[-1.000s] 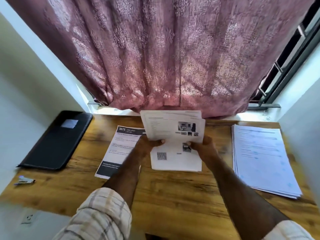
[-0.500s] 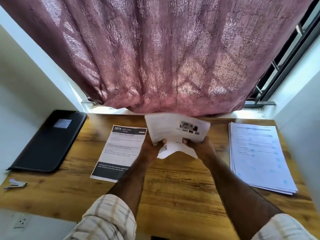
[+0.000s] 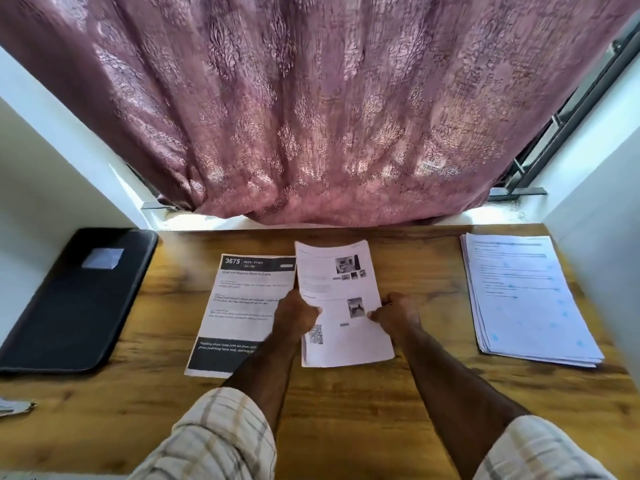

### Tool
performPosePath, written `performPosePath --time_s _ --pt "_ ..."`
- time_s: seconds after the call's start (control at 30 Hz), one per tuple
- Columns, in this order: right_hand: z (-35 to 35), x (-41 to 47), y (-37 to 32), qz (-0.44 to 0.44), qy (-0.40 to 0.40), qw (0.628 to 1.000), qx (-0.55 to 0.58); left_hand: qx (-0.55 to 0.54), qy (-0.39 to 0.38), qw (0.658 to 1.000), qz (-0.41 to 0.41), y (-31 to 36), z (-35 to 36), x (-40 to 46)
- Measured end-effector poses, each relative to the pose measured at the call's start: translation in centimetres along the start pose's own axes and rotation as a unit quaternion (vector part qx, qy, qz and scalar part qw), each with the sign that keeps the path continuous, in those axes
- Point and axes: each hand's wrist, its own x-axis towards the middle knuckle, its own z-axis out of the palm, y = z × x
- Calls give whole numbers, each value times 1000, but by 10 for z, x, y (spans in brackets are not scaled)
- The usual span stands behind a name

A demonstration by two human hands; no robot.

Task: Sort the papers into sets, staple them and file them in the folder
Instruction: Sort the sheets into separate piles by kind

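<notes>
We've got a thin set of sheets [image 3: 341, 306] in the middle of the desk [image 3: 346, 403], both hands pinching it. Left hand [image 3: 296, 315] has its thumb curled onto the left edge, right hand [image 3: 394, 315] has fingers curled on the right edge, so both are clamped on the paper. The top page shows a few small photos and a QR code near the bottom left. Can't tell if the set lies flat on the wood or is lifted a bit.

Just left of it, edges about touching, lies a single flyer [image 3: 242, 306] headed "3675" with a dark band at the bottom; our left forearm crosses its lower corner.

Well off to the right sits the stack [image 3: 526, 299] of printed pages, slightly fanned.

Far left is the black folder [image 3: 76, 299], closed and flat, with a pale label on its cover; contents not visible. The stapler [image 3: 14, 407] peeks in at the left edge, near the folder.

A pink curtain [image 3: 311, 116] hangs behind the desk.
</notes>
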Motion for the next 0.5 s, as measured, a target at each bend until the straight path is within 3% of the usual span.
performPosePath --time_s 0.13,0.27,0.5 --pt "-18 -9 -1 -13 34 998 -42 109 95 988 -47 13 -21 -5" --pt "-74 -12 14 -19 144 989 -29 202 167 965 28 53 -15 -7" --pt "-201 13 97 11 279 958 -60 126 45 987 88 168 86 -23"
